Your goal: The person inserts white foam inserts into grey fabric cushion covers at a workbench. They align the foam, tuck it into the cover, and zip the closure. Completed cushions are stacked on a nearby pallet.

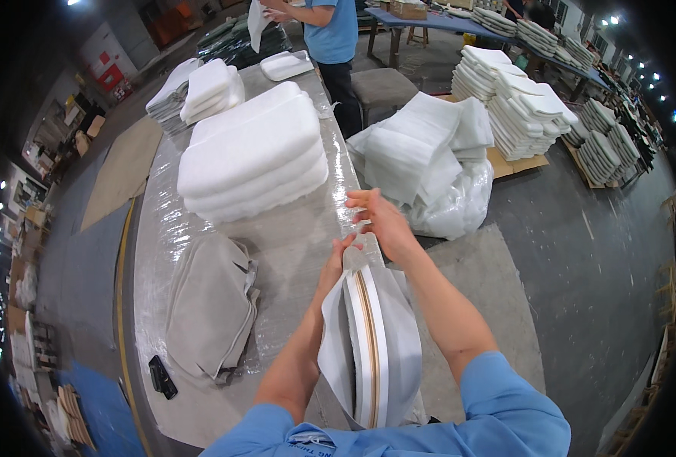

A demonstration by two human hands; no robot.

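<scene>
A cushion cover [406,335] of light grey fabric stands on edge close to my body, its two sides spread apart. Between them shows a white pad edge [380,365] with a tan and brown stripe running along it. At the cover's far end my left hand [338,263] is closed on the grey fabric. Just above and to the right of it, my right hand [384,223] is raised with its fingers apart, holding nothing that I can see. Left of my left forearm lies a pile of grey fabric covers [208,305] on the table [277,244].
A thick stack of white padding [254,148] sits farther up the plastic-covered table, beside smaller pads [212,87]. A black object [162,377] lies near the left edge. Right of the table stand a plastic bag of white sheets [448,198] and stacked pads [506,103]. Another person [334,34] stands beyond.
</scene>
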